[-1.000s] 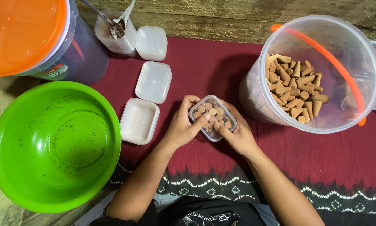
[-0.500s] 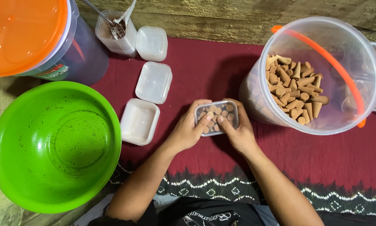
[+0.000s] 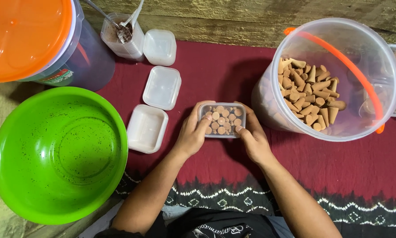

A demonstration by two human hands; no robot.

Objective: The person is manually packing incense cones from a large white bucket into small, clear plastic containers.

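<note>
**Both hands square up a small box of cones**

Since the earlier frame, the small clear plastic box (image 3: 222, 120) has turned from a slanted lie to sit level, its long sides now running across the picture, and it sits a little higher at the centre of the frame. The left hand (image 3: 192, 134) clasps its left end, thumb lying along the near wall, while the right hand (image 3: 253, 137) clasps the right end, fingers curled behind it; both are closed on the box. Inside, brown incense cones (image 3: 224, 119) stand packed with their round bases up.

Under the hands lies a dark red cloth (image 3: 215, 70) with a black patterned border at the lower edge. Just right of the box stands a large clear tub (image 3: 339, 44) with an orange handle, part filled with loose cones. Left of the box, three white square lids (image 3: 161, 87) lie in a column. A bright green basin (image 3: 59, 154) fills the lower left, and an orange-lidded bucket (image 3: 26, 37) the upper left, with a small cup of brown powder (image 3: 123, 33) holding spoons beside it.
</note>
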